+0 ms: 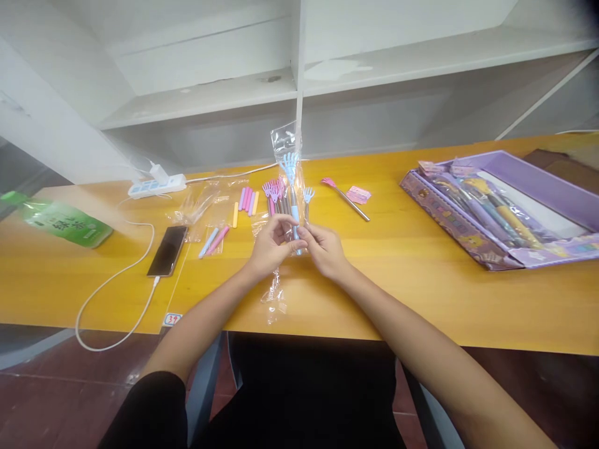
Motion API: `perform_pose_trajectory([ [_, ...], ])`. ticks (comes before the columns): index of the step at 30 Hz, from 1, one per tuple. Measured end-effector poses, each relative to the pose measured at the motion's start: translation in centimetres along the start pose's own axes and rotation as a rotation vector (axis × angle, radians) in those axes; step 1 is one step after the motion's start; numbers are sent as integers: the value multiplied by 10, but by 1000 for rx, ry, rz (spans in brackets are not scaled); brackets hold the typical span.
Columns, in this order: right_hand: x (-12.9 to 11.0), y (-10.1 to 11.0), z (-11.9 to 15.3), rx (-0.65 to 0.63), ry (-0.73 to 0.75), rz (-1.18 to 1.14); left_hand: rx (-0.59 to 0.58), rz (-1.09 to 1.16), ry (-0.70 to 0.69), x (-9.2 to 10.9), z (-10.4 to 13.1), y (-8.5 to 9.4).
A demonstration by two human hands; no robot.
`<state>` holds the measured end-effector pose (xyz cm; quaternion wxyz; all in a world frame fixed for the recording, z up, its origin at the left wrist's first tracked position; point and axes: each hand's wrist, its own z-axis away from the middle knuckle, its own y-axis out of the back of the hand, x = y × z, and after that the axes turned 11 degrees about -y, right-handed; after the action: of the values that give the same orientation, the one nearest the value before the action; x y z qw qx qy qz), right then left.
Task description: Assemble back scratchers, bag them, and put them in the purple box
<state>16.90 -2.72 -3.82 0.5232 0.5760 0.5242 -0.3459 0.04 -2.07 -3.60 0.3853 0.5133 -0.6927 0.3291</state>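
Note:
A blue hand-shaped scratcher (289, 167) stands upright in a clear plastic sleeve (283, 138) near the middle of the table. Around its lower handle, my left hand (272, 245) is closed from the left. My right hand (324, 249) pinches the same handle and sleeve from the right. Just behind my hands lie several pink scratchers (275, 189) with metal rods, and a smaller blue one (308, 196) is beside them. Further right are a pink scratcher (346, 199) and a pink card (359, 194). Coloured handle tubes (246, 200) lie to the left.
A purple box (503, 162) with packaged scratchers sits at the right. On the left are a phone (167, 251) with a white cable, a power strip (156, 186), a green bottle (63, 220) and loose clear sleeves (199, 206). White shelving rises behind the table.

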Motion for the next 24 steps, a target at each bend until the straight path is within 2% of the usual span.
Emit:
perform_pose_trajectory([
  [6,0,0,0,11,12,9,3,0,46,3,-4,5],
  [10,1,1,-1,14,15,21,-42,-54,24,8,-6,9],
  [15,5,5,-5,5,-53,16,-113,-117,8,9,-6,13],
  [19,7,6,-8,-38,-166,-147,-170,-117,39,9,-3,12],
  [24,11,6,-14,-28,-303,-371,-342,-69,97,10,4,7],
])
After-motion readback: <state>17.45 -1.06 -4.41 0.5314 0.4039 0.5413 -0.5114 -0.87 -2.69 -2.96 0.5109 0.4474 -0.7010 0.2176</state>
